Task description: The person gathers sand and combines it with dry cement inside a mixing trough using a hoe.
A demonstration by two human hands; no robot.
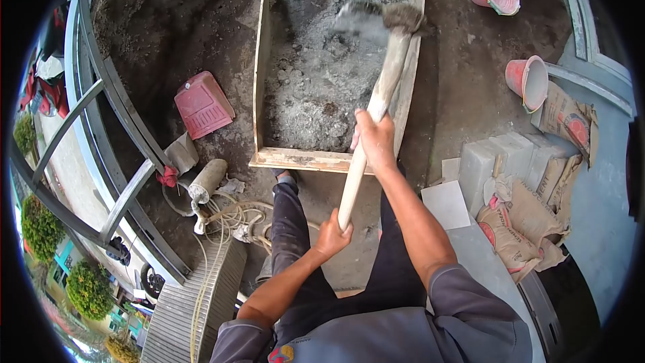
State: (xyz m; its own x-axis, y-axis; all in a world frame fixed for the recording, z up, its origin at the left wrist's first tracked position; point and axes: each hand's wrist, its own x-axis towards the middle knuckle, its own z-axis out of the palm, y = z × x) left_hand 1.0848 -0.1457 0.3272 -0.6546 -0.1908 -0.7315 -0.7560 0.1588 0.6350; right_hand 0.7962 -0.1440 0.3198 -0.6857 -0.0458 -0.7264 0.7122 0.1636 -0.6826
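Observation:
My left hand point(332, 234) is wrapped round the lower end of a pale wooden handle point(354, 185). Further up the same handle, my right hand point(375, 136) grips it with closed fingers. The handle slants up and right to a hoe head point(405, 19), caked with grey mix, whose blade is smeared by motion. It hangs over the upper right part of a wooden trough point(302, 157). Grey powdery mix point(322, 87) with lumps and darker patches lies inside the trough.
Two red buckets point(527, 83) stand at the right, near grey blocks point(485, 168) and cement bags point(521, 222). A pink dustpan-like tray point(203, 104) lies left of the trough. Coiled hose point(232, 218) is near my feet at the left. A metal frame point(127, 195) borders the left side.

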